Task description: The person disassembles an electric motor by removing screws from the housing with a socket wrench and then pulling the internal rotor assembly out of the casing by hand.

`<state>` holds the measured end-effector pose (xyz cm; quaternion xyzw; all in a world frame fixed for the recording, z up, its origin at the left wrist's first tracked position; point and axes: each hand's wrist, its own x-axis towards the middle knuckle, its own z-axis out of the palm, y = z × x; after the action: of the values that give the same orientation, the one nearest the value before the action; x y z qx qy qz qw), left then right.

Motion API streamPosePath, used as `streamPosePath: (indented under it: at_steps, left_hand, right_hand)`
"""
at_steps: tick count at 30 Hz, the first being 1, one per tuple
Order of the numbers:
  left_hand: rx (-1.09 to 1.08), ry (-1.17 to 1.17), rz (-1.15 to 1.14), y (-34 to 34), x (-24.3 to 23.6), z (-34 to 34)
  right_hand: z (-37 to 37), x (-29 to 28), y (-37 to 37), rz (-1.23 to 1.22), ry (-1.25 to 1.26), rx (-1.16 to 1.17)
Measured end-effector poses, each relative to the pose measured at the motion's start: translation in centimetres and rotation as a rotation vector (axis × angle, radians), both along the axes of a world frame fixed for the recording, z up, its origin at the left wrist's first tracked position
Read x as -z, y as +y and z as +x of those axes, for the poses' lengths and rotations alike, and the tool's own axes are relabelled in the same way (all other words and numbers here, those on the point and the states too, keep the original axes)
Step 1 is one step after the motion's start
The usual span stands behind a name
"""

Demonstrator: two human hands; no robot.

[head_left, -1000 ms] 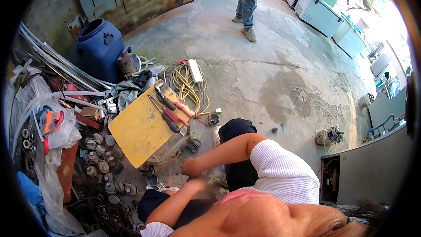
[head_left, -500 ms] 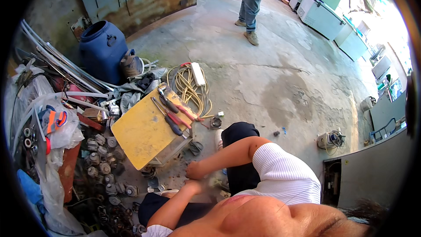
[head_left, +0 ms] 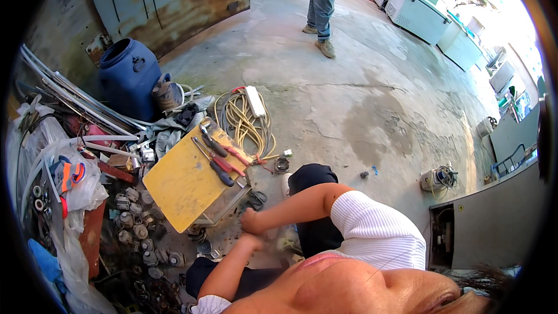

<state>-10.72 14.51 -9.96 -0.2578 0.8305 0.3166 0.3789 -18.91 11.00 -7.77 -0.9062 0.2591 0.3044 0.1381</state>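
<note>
My right hand (head_left: 250, 221) is closed in a fist beside the near right corner of a low yellow-topped stool (head_left: 174, 183). Just below it, close to or touching it, is my left hand (head_left: 254, 241); its fingers are blurred and hidden. Whatever the right fist holds, if anything, cannot be seen. On the stool top lie a screwdriver with a dark handle (head_left: 221, 172), a tool with a black grip (head_left: 214, 144) and a pair of red-handled tools. A dark ring-like piece (head_left: 256, 199) sits on the floor by the stool's edge.
Several small metal motor-like parts (head_left: 140, 231) pile left of the stool. Behind it are a coiled yellow cable with a white power strip (head_left: 254, 102) and a blue barrel (head_left: 131, 81). A person (head_left: 322, 11) stands farther back. A grey cabinet (head_left: 494, 215) is at right.
The whole view has shifted slightly, with the stool and barrel appearing a little left and lower. Both my hands stay close together beside the stool; the tools lie as before.
</note>
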Motion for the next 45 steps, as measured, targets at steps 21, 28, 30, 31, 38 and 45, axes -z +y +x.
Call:
streamPosePath:
  at_steps: [21, 28, 30, 31, 38, 45]
  left_hand:
    - [0.008, -0.010, 0.018, 2.4, -0.3, 2.0]
    - [0.000, 0.026, 0.016, 3.6, 0.1, 1.8]
    - [-0.002, 0.039, 0.022, 3.7, 0.2, 1.6]
    - [-0.002, 0.044, 0.022, 3.8, 0.3, 1.5]
    - [0.003, 0.054, 0.015, 3.7, 0.3, 0.9]
    - [0.004, 0.046, 0.007, 2.8, 0.0, 0.6]
  right_hand:
    - [2.1, 2.2, 0.8, 0.112, 0.044, -0.082]
    - [2.2, 0.9, 1.9, 0.134, 0.058, -0.147]
    - [2.2, 0.7, 2.0, 0.141, 0.071, -0.137]
    - [2.3, 0.7, 2.0, 0.148, 0.080, -0.132]
    - [2.6, 1.2, 1.3, 0.102, 0.114, -0.145]
    - [2.3, 1.7, 1.2, 0.078, 0.101, -0.082]
